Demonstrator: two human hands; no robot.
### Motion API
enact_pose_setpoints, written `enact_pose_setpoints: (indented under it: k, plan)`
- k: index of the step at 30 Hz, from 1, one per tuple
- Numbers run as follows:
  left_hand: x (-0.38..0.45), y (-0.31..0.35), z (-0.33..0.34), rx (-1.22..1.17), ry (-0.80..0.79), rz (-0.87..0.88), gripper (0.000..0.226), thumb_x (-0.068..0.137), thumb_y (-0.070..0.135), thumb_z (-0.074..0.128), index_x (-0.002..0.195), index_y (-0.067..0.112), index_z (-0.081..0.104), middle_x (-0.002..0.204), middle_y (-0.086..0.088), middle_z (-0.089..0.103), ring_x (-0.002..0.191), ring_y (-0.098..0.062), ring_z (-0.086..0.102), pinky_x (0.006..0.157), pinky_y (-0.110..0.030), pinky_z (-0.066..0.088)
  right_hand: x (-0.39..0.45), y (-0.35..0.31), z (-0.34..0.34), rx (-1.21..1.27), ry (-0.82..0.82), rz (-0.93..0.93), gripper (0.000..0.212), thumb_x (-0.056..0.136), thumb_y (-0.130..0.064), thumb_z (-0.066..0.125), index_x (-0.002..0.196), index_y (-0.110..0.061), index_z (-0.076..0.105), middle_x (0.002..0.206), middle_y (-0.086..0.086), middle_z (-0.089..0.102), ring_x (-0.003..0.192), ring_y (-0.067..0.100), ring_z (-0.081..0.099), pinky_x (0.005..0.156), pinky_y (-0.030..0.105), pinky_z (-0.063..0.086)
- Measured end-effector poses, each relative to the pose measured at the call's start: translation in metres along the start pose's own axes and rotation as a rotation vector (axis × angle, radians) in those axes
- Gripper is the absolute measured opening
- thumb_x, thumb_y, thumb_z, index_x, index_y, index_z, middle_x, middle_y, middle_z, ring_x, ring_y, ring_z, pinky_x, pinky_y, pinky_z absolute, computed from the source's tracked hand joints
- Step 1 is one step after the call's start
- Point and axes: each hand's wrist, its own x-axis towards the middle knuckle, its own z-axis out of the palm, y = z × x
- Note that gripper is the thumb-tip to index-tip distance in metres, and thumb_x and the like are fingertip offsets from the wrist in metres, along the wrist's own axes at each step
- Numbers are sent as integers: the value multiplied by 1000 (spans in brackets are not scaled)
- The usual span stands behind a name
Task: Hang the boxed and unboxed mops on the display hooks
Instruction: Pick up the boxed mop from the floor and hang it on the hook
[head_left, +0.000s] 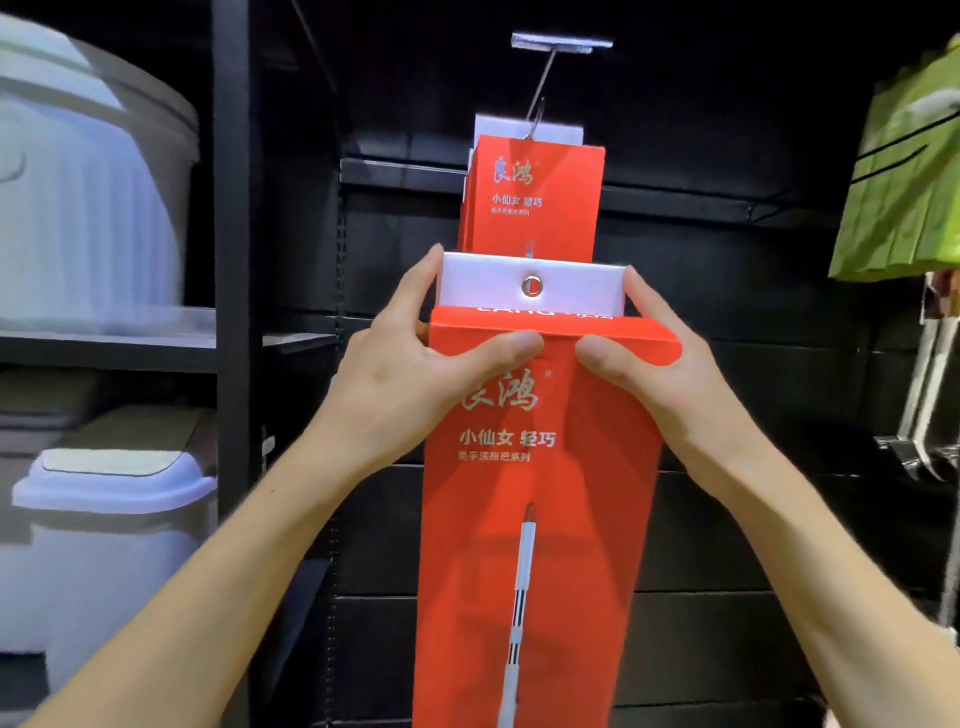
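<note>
Held upright in mid-frame before a dark display rack (727, 519): a tall red mop box (535, 519), gripped at its top by both hands. Left hand (410, 374) clamped on the box's upper left corner, thumb laid across the red front flap, fingers (415, 291) curled round the side of the white tab (530, 286). Right hand (660, 364) mirrored on the upper right corner, thumb pressed to the flap beside the left thumb, fingers wrapped behind the edge. Metal eyelet (531, 286) in the white tab, facing the camera, not on any hook. Above and behind, a second red mop box (535, 197) already hanging from a wire display hook (543, 88). To the left, pale plastic bins (93, 208) on dark shelves (130, 343); at far right, a green mop (904, 171) hanging, partly out of frame.
</note>
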Motion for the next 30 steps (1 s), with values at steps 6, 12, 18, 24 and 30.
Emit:
enact_pose_setpoints:
  k: [6,12,18,24,30]
  plan:
    - [49,16,-2,8,20,73,118,54,78,71,159,48,28,94,38,71,88,14,70,67,-4,51,47,-7,-21,-9,-88,-94,60,84,-27,66,141,-37,49,114,-16,75,103,9,75,74,17,58]
    - [97,37,1,89,74,158,110,54,86,67,153,52,34,93,29,74,85,15,69,73,-14,52,94,-13,-43,16,-83,-174,44,95,-33,66,138,-25,58,123,2,75,107,23,75,82,29,60]
    - [140,51,3,117,87,188,120,54,88,63,160,43,28,109,19,69,91,4,69,67,-16,51,139,-17,-62,-17,-45,-231,45,93,-43,69,130,-17,63,118,7,76,107,29,74,95,46,57]
    - [183,50,6,96,98,200,123,55,86,67,161,39,29,109,16,69,88,1,71,52,-9,51,182,-11,-72,-29,-43,-274,47,91,-43,70,127,-13,64,115,8,77,105,29,74,87,37,60]
    - [224,37,8,140,79,206,130,51,91,74,161,42,26,123,11,70,100,-4,73,77,-22,57,217,2,-76,5,-36,-316,43,88,-41,67,123,-15,66,109,6,78,93,19,77,72,24,58]
